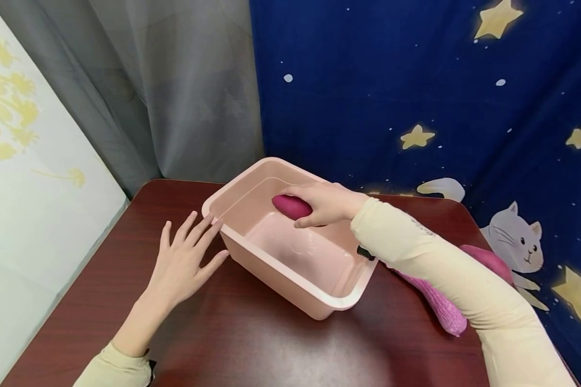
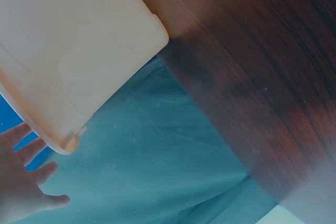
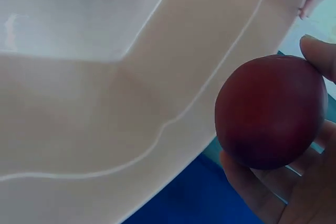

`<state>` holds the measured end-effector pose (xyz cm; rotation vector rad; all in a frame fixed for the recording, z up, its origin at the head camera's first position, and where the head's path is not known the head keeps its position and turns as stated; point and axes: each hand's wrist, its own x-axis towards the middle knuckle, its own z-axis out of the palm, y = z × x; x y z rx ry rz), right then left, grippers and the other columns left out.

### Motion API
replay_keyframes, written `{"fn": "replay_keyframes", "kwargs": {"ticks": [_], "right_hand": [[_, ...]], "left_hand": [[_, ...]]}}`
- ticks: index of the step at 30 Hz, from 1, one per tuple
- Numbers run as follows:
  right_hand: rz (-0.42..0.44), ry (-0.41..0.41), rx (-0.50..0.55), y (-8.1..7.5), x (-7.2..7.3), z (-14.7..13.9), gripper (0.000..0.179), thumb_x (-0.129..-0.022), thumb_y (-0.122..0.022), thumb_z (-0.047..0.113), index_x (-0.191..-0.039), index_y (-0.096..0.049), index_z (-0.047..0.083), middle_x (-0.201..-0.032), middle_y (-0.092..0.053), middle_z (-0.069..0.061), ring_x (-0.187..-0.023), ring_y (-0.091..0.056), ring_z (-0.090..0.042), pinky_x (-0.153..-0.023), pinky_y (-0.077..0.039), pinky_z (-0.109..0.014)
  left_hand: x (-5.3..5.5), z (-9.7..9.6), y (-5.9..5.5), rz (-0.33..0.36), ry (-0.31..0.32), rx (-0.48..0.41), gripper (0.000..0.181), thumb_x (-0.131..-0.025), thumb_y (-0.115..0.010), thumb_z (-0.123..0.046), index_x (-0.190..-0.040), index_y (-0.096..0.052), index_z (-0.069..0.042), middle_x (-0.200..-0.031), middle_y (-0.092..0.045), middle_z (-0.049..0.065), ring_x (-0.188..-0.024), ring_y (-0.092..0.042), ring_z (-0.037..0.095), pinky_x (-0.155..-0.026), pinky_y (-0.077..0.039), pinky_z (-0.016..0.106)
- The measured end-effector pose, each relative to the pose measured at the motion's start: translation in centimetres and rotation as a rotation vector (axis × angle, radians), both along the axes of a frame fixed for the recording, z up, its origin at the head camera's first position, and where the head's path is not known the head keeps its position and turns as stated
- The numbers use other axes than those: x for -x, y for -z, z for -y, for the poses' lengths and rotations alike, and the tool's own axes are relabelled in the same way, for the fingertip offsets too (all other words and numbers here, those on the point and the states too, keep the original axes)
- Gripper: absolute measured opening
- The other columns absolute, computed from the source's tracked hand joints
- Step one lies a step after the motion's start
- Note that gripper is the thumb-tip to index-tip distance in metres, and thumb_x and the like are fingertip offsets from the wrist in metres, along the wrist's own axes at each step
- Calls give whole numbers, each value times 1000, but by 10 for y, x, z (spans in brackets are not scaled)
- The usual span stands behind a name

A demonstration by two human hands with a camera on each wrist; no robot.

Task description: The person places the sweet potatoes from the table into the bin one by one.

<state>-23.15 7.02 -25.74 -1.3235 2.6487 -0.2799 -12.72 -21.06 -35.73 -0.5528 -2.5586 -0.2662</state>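
Note:
A pale pink plastic tub [image 1: 266,263] stands on the table, turned at an angle. My right hand [image 1: 326,203] reaches over its far side and holds a smooth, dark pink, oval object [image 1: 290,206] above the tub floor, between thumb and fingers. In the right wrist view, the rounded end of the oval object [image 3: 270,111] faces the camera, dark red; its kind cannot be told. My left hand [image 1: 181,263] is spread at the tub's left corner, its fingertips at the rim. The left wrist view shows the left hand's [image 2: 21,177] straight fingers beside the tub's edge.
Right of the tub lies a long, wrinkled pink object [image 1: 440,306], partly under my right sleeve [image 1: 440,269]. Beyond the sleeve a smooth dark pink object [image 1: 489,262] shows at the table's right edge. A grey curtain [image 1: 203,97] and a blue starry curtain [image 1: 348,123] hang behind the brown table [image 1: 271,349].

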Motion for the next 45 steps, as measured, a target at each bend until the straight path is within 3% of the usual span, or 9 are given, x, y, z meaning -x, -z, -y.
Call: {"fn": "replay_keyframes", "kwargs": {"ticks": [5,11,20,33,42,45], "right_hand": [[38,-73,13,12,6,13,57,-76,-66,22,-126,-44,6,-116,-50,-6,-99,-45,-17,-81,-38,-27],[26,-36,-110,22,11,27,59,-77,-64,29,-128,-42,9,-115,-50,-5,-98,-46,-17,-81,-37,-28],[75,44,-244,41,18,42,59,-76,-65,31,-128,-41,17,-109,-52,-2,-93,-48,-16,-78,-39,-28],[266,189,-358,69,15,55,64,-71,-68,14,-129,-43,23,-106,-51,2,-91,-46,-15,-70,-41,-24],[362,181,-402,85,10,61,61,-69,-71,10,-124,-47,21,-103,-51,2,-89,-45,-14,-71,-40,-24],[392,204,-390,87,7,61,54,-68,-70,6,-116,-51,19,-93,-51,3,-84,-46,-14,-61,-42,-22]], "left_hand": [[0,0,0,1,0,5,58,-83,-48,-46,-130,-46,-12,-133,-40,8,-127,-23,28,-98,-5,56],[-1,0,0,-6,-1,9,58,-83,-48,-47,-130,-46,-12,-133,-40,8,-126,-24,29,-98,-6,56],[0,-1,1,-7,2,7,59,-83,-47,-48,-131,-44,-13,-133,-40,7,-126,-23,29,-98,-6,56],[-1,0,1,-11,0,11,59,-84,-45,-48,-131,-44,-13,-133,-40,7,-126,-23,29,-98,-6,56],[-1,-1,0,-20,1,0,58,-83,-46,-47,-129,-46,-12,-132,-41,8,-125,-25,30,-97,-7,56],[-1,-1,-1,-17,-1,2,58,-83,-47,-47,-129,-47,-12,-132,-41,8,-125,-25,30,-97,-7,57]]}}
